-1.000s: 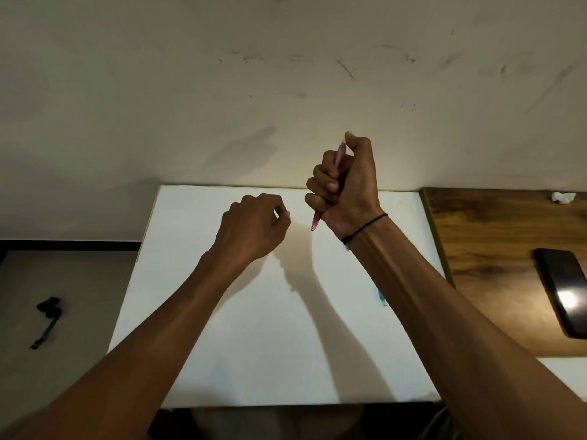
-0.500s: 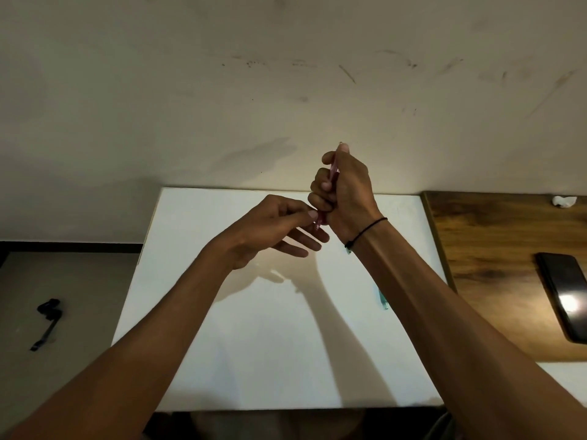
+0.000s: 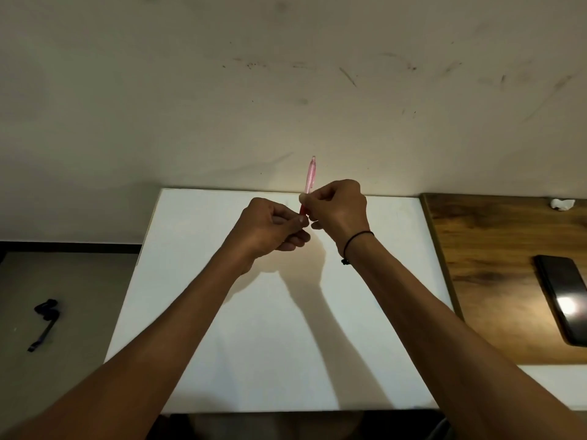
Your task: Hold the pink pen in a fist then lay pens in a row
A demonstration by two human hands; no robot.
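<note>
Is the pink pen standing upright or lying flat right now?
Upright, tilted slightly. The translucent pink plastic pen points up above the white table, its lower part pinched between the right hand and left hand.

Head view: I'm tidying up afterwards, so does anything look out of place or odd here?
A black strap-like item lies on the floor left of the white table, and a small crumpled white scrap sits at the wooden desk's far edge. The pink pen looks intact.
</note>
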